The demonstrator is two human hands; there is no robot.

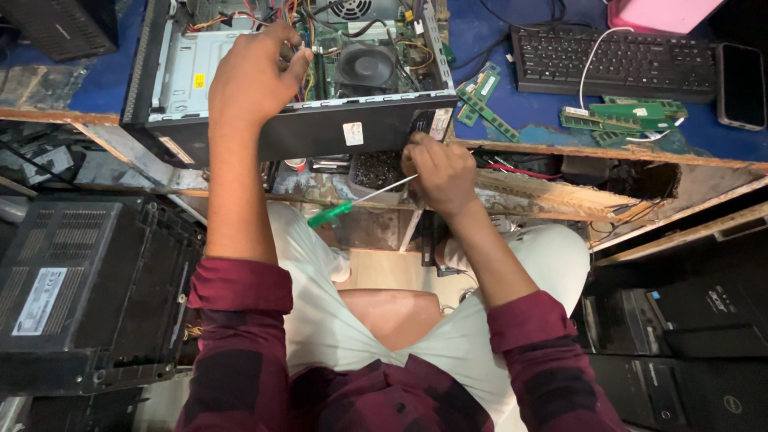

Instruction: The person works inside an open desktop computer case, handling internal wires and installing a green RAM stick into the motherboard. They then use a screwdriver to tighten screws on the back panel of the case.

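Two hands: one left hand on one computer case, right hand holding one screwdriver.

A black keyboard, green memory sticks and a phone lie on the blue table.

Bright, even overhead light, soft shadows under the desk edge. Sharp centre, slight wide-angle bending at the corners. No glare.

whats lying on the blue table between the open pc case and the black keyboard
In the head view, green memory sticks lie on the blue table between the open computer case and the black keyboard; thin dark cables run behind them.
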